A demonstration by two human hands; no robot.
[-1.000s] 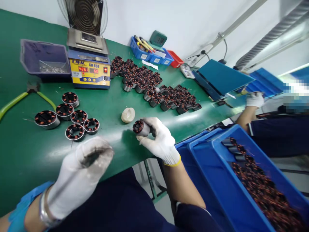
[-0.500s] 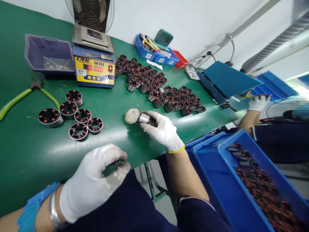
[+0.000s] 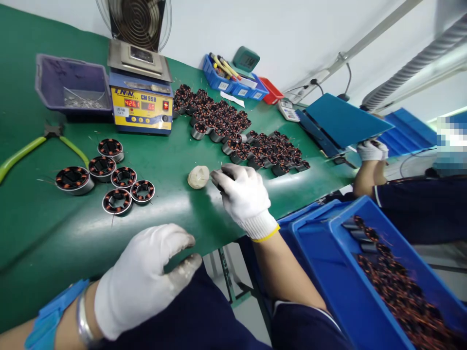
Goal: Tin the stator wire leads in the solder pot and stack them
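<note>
The left hand [image 3: 146, 277], over the table's near edge, has thumb and fingers apart and holds nothing. Well apart from it, the right hand [image 3: 242, 194] curls its fingers just beside a cream lump [image 3: 198, 177] on the green table [image 3: 171, 158]; whether it grips anything is hidden. Six copper-wound rings [image 3: 123, 177] sit toward the table's left end, by the green-handled pliers [image 3: 53, 131]. Rows of similar rings [image 3: 219, 116] stand toward the far edge, right of the yellow-fronted machine [image 3: 140, 113].
</note>
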